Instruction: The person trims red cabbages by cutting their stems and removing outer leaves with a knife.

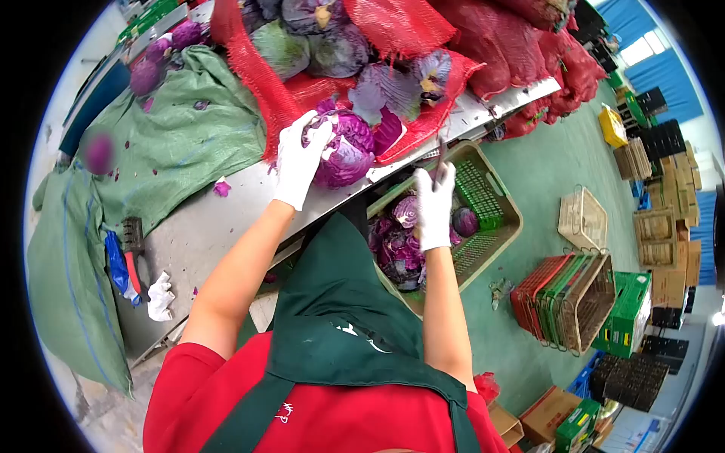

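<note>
My left hand [299,160], in a white glove, grips a peeled red cabbage [350,157] at the table's edge, fingers curled over its near side. In my gloved right hand [435,207] is a knife [441,157], its narrow blade pointing up and away from the cabbage. Behind the held head, an opened red mesh sack [283,124] spills several untrimmed cabbages [338,51] with loose outer leaves. Below my right hand, a plastic crate [507,204] holds several purple heads [402,253], partly covered by the hand and forearm.
A green woven sack [200,102] covers the metal table's [200,245] left side. A red-handled brush [133,245] and crumpled white cloth [160,297] lie near its edge. Full red sacks [491,53] are piled at the far right. Stacked baskets [566,291] stand on the floor.
</note>
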Action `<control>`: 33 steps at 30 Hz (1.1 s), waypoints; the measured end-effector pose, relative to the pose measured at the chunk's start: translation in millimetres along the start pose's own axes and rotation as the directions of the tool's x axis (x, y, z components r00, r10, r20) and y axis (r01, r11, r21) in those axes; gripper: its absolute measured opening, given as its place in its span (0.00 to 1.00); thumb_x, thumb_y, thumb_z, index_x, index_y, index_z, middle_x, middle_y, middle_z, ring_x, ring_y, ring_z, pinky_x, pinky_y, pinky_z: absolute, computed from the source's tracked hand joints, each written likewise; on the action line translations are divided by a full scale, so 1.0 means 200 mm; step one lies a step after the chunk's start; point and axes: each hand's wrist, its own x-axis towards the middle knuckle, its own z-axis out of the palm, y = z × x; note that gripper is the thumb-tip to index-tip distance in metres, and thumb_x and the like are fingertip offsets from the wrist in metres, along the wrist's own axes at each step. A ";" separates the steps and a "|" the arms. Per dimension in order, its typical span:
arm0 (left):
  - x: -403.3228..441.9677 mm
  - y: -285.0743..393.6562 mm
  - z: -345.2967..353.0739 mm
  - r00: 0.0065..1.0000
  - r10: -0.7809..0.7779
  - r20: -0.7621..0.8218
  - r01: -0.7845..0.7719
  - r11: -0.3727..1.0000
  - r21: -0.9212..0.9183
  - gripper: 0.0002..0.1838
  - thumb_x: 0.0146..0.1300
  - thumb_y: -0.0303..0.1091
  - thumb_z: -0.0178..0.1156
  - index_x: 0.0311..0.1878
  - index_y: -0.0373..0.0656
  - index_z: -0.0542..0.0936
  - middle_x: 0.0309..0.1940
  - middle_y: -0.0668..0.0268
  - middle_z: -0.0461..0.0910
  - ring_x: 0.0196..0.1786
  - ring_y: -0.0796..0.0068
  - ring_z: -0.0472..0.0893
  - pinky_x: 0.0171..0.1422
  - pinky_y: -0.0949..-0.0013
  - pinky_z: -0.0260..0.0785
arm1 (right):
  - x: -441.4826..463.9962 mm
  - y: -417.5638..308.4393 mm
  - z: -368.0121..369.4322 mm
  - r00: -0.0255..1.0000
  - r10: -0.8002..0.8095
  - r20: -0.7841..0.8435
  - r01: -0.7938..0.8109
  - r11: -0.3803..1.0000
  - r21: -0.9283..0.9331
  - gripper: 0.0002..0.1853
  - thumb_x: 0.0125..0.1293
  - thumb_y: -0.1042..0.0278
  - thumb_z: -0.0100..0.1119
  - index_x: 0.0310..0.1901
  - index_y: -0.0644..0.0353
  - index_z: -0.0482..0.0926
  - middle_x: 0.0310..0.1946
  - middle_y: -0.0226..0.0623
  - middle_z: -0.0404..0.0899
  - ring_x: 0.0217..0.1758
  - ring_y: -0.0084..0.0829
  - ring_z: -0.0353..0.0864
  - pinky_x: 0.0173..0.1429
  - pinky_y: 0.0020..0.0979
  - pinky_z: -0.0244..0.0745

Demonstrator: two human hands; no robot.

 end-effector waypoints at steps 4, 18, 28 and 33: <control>0.04 0.06 0.04 0.978 0.204 0.042 -0.201 0.977 -0.071 0.29 0.66 0.46 0.65 0.65 0.41 0.75 0.55 0.49 0.78 0.57 0.57 0.79 0.64 0.60 0.71 | 0.06 -0.28 0.26 0.954 -0.298 -0.045 0.290 0.949 -0.126 0.34 0.63 0.56 0.68 0.66 0.62 0.68 0.54 0.47 0.81 0.51 0.39 0.82 0.56 0.35 0.75; 0.02 0.08 -0.02 0.929 0.298 0.221 -0.269 0.951 -0.152 0.27 0.57 0.43 0.72 0.56 0.40 0.77 0.53 0.52 0.75 0.58 0.55 0.75 0.67 0.56 0.66 | -0.10 0.07 -0.03 0.960 -0.030 -0.277 -0.140 0.808 -0.572 0.26 0.70 0.55 0.56 0.67 0.54 0.72 0.45 0.49 0.80 0.43 0.47 0.83 0.51 0.42 0.77; -0.09 0.21 -0.04 0.933 0.243 0.267 -0.302 0.930 0.208 0.31 0.58 0.46 0.69 0.66 0.55 0.77 0.59 0.52 0.72 0.64 0.51 0.70 0.71 0.53 0.61 | -0.15 -0.29 0.21 0.977 -0.049 0.209 0.142 0.879 -0.456 0.26 0.77 0.46 0.44 0.70 0.48 0.70 0.39 0.57 0.84 0.43 0.57 0.84 0.49 0.50 0.77; -0.12 0.19 -0.04 0.936 0.268 0.230 -0.314 0.930 0.192 0.31 0.58 0.46 0.69 0.66 0.54 0.76 0.61 0.51 0.73 0.66 0.51 0.69 0.72 0.54 0.59 | 0.02 -0.20 0.12 0.992 0.035 0.119 0.014 0.921 -0.388 0.25 0.77 0.47 0.42 0.65 0.52 0.75 0.53 0.51 0.83 0.55 0.52 0.82 0.59 0.43 0.75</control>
